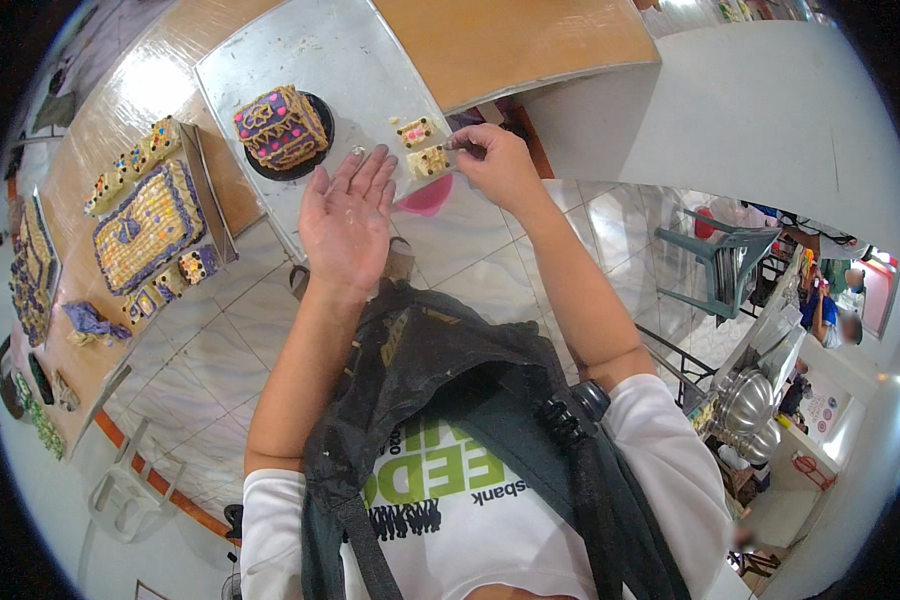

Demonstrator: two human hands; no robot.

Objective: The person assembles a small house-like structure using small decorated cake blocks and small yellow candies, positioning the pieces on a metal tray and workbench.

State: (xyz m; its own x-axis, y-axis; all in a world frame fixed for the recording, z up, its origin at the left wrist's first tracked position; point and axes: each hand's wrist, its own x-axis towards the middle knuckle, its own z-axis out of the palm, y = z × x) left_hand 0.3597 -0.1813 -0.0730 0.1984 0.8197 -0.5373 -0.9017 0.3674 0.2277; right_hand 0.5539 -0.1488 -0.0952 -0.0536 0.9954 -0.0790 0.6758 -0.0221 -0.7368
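A silver metal-covered tabletop [300, 50] stands over a pale tiled floor [240, 350], a green plastic chair [725, 275] well off to the right. A purple-and-tan frosted cake [278, 125] sits near the tabletop's left edge; two small, rectangular cream-frosted cakes [428, 162] lie by its near right corner. The left hand [350, 235] crosses the near edge palm up, fingers extended wide (and smudged dark). The right hand [500, 170] bends beside the small cakes, fingers narrowed; whether they pinch anything cannot be told.
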